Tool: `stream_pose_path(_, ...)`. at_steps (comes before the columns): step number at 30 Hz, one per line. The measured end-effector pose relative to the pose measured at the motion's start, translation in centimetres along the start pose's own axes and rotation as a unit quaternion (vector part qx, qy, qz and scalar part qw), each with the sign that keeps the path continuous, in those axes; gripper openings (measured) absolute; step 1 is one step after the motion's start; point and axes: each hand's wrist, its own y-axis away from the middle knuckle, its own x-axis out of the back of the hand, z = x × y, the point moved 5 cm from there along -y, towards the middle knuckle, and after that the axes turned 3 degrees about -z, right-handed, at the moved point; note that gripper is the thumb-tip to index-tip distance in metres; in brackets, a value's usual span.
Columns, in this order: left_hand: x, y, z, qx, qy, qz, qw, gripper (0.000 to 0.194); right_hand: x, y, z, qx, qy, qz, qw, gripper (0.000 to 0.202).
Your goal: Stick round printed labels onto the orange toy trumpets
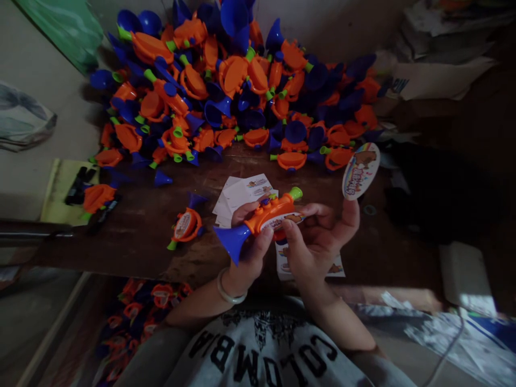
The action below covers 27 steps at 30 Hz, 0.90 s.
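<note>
An orange toy trumpet (268, 215) with a blue bell and a green mouthpiece is held between both hands. My left hand (252, 252) grips it near the bell, fingers behind and thumb in front. The thumb of my right hand (314, 242) presses on an oval sticker (282, 220) on the toy's side, near the mouthpiece end. A second oval sticker (362, 171) with a bear picture clings to a raised fingertip of my right hand. Sticker sheets (242, 196) lie behind the toy, and another sheet (335, 267) shows beneath my right hand.
A big heap of orange and blue toy trumpets (236, 75) covers the back of the brown table (137, 242). One stickered trumpet (187, 224) lies at the left. More fill a space below the front edge (137, 312). A white box (465, 274) stands at the right.
</note>
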Motion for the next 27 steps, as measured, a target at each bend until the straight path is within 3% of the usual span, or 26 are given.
stream_pose_path(5,-0.1,-0.1,0.5,-0.024,0.000,-0.001,1.000,0.043,0.3,-0.5,-0.6,0.060,0.014,0.002,0.998,0.069)
stream_pose_path(15,-0.5,-0.2,1.6,-0.070,0.004,-0.037,0.997,0.038,0.6,-1.2,-0.1,-0.049,0.012,-0.052,0.997,0.075)
stream_pose_path(21,-0.4,-0.2,1.5,-0.083,-0.033,-0.042,0.995,0.038,0.7,-1.4,0.1,-0.053,-0.026,-0.056,0.997,0.075)
stream_pose_path(27,-0.4,-0.2,1.4,-0.085,-0.033,-0.051,0.994,0.039,0.7,-1.6,0.1,-0.011,-0.013,-0.056,0.998,0.076)
